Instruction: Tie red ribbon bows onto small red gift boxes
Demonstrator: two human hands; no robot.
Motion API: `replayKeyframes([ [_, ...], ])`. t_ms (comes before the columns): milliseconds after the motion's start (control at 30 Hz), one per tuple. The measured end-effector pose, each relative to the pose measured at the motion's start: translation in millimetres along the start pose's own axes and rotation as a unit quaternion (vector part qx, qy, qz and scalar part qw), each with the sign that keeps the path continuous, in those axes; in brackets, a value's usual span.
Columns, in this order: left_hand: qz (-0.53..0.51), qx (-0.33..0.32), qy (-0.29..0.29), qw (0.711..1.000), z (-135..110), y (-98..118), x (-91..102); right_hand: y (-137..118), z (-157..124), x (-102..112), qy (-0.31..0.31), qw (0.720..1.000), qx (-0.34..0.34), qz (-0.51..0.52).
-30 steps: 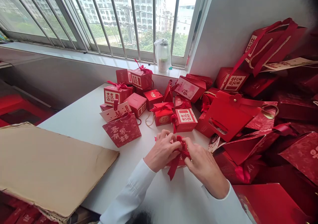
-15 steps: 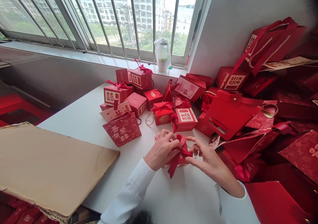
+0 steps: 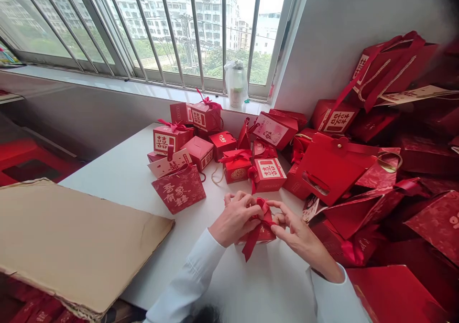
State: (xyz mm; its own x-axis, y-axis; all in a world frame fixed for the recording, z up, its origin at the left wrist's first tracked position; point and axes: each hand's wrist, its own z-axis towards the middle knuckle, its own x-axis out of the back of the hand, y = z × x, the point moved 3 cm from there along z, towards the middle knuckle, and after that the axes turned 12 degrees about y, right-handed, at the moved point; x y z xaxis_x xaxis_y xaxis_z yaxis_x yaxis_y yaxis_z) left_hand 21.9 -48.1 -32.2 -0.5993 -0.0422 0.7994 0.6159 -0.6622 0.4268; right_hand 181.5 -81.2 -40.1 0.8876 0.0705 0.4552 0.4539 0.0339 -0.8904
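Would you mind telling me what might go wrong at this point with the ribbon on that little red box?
1. The right hand seems to pinch the ribbon only with its fingertips, so the bow may slip loose.
2. The small red box is steadied just by the left hand; a hard pull could tip or crush it.
3. The pile of red bags sits close on the right and might slide against the box.

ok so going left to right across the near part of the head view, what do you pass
cardboard sheet → red paper bag with gold characters → left hand → ribboned box → right hand → pile of red bags
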Motion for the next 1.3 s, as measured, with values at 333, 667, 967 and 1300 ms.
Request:
replayKeyframes([
  [333,-0.021,0.019,0.041,0.999,-2.7,3.0,0.4,-15.5,3.2,15.4,0.137,0.987,0.056,-0.070],
  [667,-0.053,0.028,0.085,0.995,-8.0,2.2,0.2,-7.9,25.1,10.6,0.110,0.986,0.124,-0.029],
  [967,-0.023,0.018,0.097,0.995,-8.4,4.4,2.3,-2.1,25.4,7.6,0.083,0.982,0.153,-0.080],
  [1300,-0.059,0.036,0.102,0.992,-13.1,0.5,-1.1,12.0,30.0,3.0,0.026,0.975,0.215,-0.044],
])
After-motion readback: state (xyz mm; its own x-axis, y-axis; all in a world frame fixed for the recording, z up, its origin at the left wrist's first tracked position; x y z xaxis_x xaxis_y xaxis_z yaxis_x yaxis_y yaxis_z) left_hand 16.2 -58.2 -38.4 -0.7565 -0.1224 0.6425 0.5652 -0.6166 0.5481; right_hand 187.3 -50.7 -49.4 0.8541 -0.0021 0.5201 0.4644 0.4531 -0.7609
